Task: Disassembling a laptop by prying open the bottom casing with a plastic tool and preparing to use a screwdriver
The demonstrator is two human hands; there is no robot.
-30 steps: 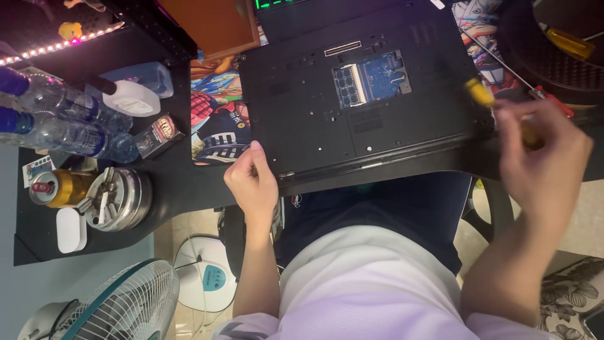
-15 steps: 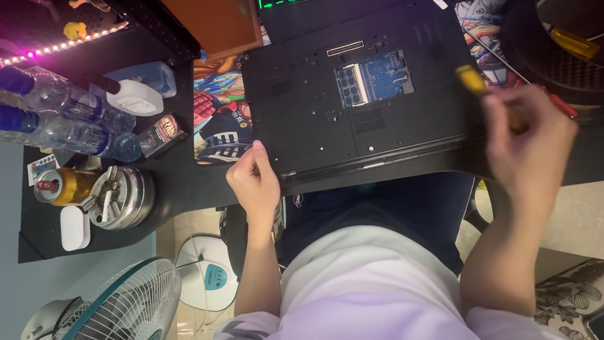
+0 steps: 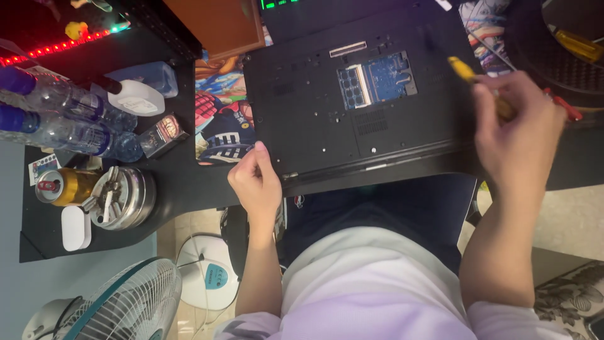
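Item: black laptop (image 3: 352, 107), lying upside down on the black desk (image 3: 189, 189), directly in front of the person, its near edge overhanging the desk edge above the lap. Its underside is showing screw holes, a vent grille and a rectangular opening (image 3: 376, 79) where the cover is off, exposing blue circuit boards. A colourful illustrated mat (image 3: 220, 119) is lying beneath its left side.

Left hand (image 3: 255, 182): curling loosely at the laptop's near-left corner, fingers bent against the edge and steadying it.

Right hand (image 3: 516, 135): closing around a yellow-handled screwdriver (image 3: 469, 75), the handle sticking out above the fingers at the laptop's right edge; the hand is blurring with motion and the tip is hidden.

Surroundings: plastic bottles (image 3: 56, 113), a gold can (image 3: 60, 186), a round metal ashtray (image 3: 119, 198) and a small white case (image 3: 75, 228) are sitting on the left of the desk; a fan (image 3: 119, 302) is standing on the floor below.

Change from half a second earlier: the right hand is moving in over the laptop's right edge; the left hand and laptop are staying in place.
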